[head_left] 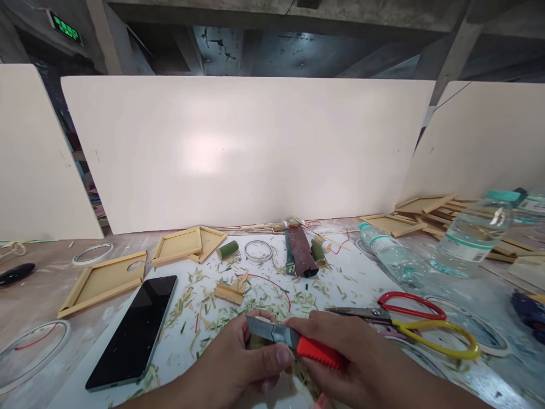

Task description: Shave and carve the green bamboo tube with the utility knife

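My right hand [344, 346] grips the red handle of a utility knife [321, 353], its blade out and pointing left. My left hand [242, 352] is closed around a small olive-coloured bamboo piece [256, 342], mostly hidden behind the fingers and blade. The blade lies across the top of that piece, and the left thumb presses beside the knife's metal neck. Just beyond the hands, a pale split bamboo piece [230, 293] rests among green and yellow shavings [272, 298] on the white board [179, 335].
Scissors [413, 318] with red and yellow handles lie right of my hands. A black phone [134, 329] is at left. Behind are wooden frames [176, 245], a green bamboo section [227, 250], a white ring [258, 250] and a dark brown roll [301, 250]. Water bottles [472, 236] are at right.
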Action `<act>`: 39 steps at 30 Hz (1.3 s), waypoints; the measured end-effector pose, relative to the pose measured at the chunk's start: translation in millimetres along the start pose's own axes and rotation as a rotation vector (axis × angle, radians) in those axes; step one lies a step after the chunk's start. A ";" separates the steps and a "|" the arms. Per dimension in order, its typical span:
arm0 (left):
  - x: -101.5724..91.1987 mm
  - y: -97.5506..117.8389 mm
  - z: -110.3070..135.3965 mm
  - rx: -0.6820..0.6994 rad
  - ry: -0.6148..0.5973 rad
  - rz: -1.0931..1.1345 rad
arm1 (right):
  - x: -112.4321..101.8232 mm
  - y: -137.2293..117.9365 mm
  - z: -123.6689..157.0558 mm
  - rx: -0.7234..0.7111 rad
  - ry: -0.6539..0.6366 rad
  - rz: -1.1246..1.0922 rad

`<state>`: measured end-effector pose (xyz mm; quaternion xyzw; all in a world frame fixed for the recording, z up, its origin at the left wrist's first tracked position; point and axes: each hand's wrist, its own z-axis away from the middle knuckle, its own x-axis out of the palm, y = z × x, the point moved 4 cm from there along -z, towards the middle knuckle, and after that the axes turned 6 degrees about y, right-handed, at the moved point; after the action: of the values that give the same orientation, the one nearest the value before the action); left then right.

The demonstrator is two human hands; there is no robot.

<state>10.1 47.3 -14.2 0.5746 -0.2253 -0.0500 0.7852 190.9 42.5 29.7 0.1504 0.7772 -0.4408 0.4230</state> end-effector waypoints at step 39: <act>-1.6 -1.0 -5.2 -0.040 -0.109 -0.341 | 8.6 20.3 -14.1 0.207 0.099 -0.118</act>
<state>10.9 52.1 -16.9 0.5852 -0.1658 -0.2181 0.7632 190.6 64.2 15.1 0.1690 0.7551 -0.5349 0.3395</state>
